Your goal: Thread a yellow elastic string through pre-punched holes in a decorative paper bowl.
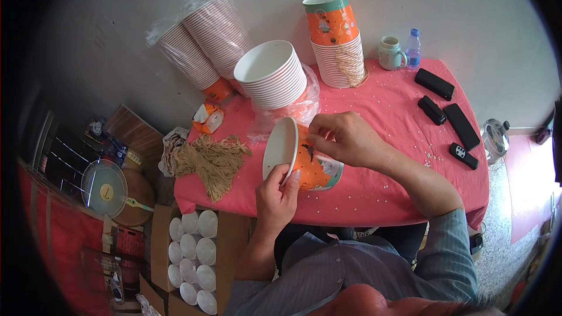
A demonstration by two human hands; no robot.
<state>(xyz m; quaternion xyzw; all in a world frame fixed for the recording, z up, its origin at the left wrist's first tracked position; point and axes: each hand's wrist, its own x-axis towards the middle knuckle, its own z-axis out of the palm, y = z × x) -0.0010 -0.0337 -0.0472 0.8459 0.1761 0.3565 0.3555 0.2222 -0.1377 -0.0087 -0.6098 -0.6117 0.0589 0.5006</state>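
An orange paper bucket (319, 171) with a white rim, dark printed figures and a green base band is tipped on its side above the table, its mouth toward the left. My left hand (278, 198) grips its rim from below, thumb outside. Against the upper side of the wall, my right hand (349, 138) has its fingers curled in a pinch; whatever they hold is too small or hidden to make out. Just behind stands a nested stack of white-rimmed buckets (274, 79) in crumpled clear plastic. A bundle of tan paper cords (213, 167) lies to the left.
Another bucket stack (333, 26), cords hanging on it, stands at the back. Wrapped stacks (202, 38) lean on the wall. A mug (390, 54), a bottle (413, 50) and black devices (462, 126) are on the right. Lower left, a carton (161, 240) holds white cups.
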